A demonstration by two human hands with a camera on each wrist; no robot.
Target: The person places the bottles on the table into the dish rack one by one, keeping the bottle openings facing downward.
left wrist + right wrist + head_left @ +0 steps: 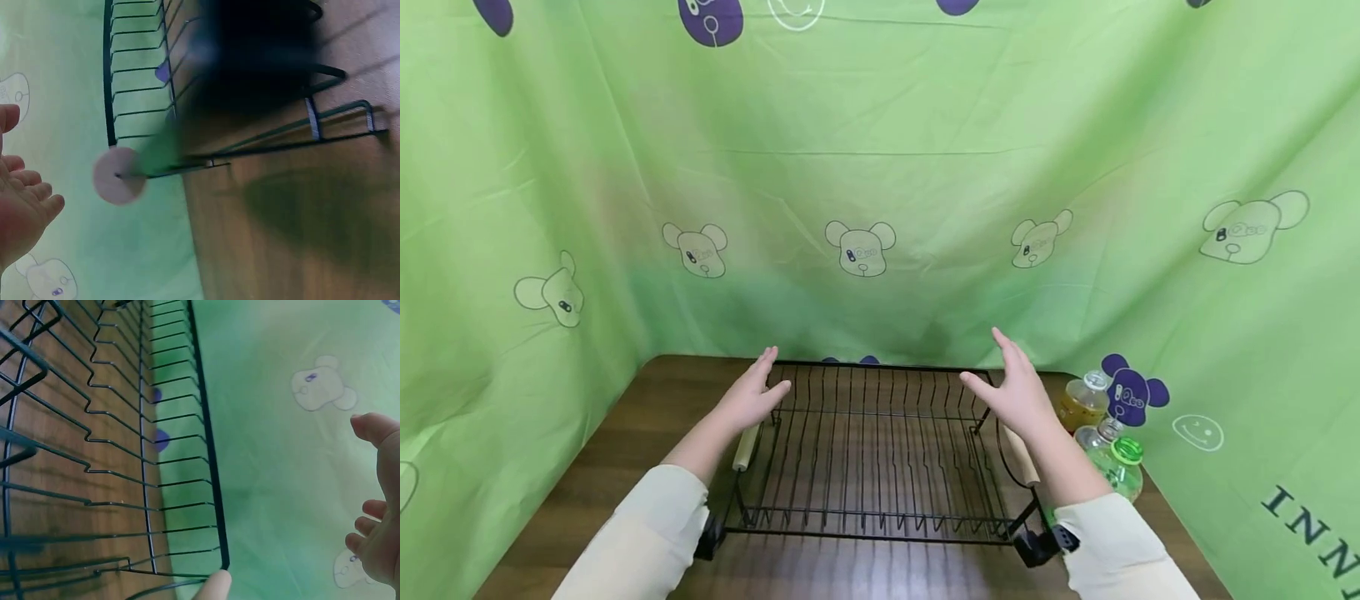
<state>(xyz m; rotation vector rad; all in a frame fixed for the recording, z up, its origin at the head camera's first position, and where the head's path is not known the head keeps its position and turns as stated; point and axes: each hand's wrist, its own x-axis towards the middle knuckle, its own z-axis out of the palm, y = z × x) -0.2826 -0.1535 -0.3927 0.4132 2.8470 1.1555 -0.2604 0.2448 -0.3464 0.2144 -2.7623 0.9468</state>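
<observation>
A black wire dish rack (pixel 880 533) with pale wooden side handles stands on the brown table. My left hand (pixel 751 402) hovers over its left side, fingers extended and thumb apart, above the left wooden handle (pixel 747 448). Over the right side my right hand (pixel 1017 393) is raised in the same way, near the right wooden handle (pixel 1022 457). Neither hand holds anything. In the left wrist view the left hand (pixel 22 200) shows at the edge, away from the rack's wires. The right hand (pixel 378 506) likewise sits apart from the rack in the right wrist view.
At the table's right edge, partly behind my right forearm, stand a bottle with amber contents (pixel 1084 402), a clear bottle (pixel 1107 430) and a green-capped bottle (pixel 1124 467). A green printed curtain (pixel 880 308) encloses the back and sides of the wooden table (pixel 625 442).
</observation>
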